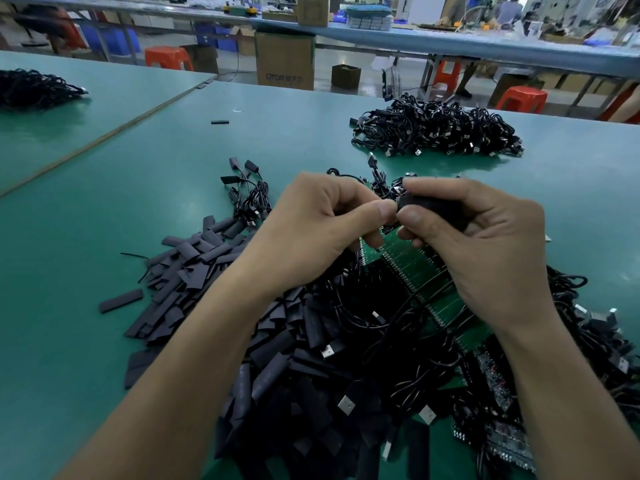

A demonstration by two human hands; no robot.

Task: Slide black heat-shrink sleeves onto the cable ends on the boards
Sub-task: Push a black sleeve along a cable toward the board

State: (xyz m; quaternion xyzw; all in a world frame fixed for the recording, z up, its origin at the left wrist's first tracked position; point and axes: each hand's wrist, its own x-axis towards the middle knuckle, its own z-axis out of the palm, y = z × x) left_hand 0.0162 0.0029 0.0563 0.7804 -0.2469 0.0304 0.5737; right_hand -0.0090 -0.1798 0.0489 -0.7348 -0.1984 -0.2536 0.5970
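Honestly, the loose sleeves point(214, 271) piled nearest on the bench point(86, 237) looked light and floppy. Over the boards point(408, 268), the right hand point(485, 244) had its grip pinched round one sleeve point(426, 204). The left hand point(311, 230) pinched what I took for a hidden cable end. I'd hold near the mouth.

Cardboard box point(284, 60) on the floor beyond the table point(104, 237) reads "OTOR"; faint print on the black sleeves point(242, 386) is illegible.
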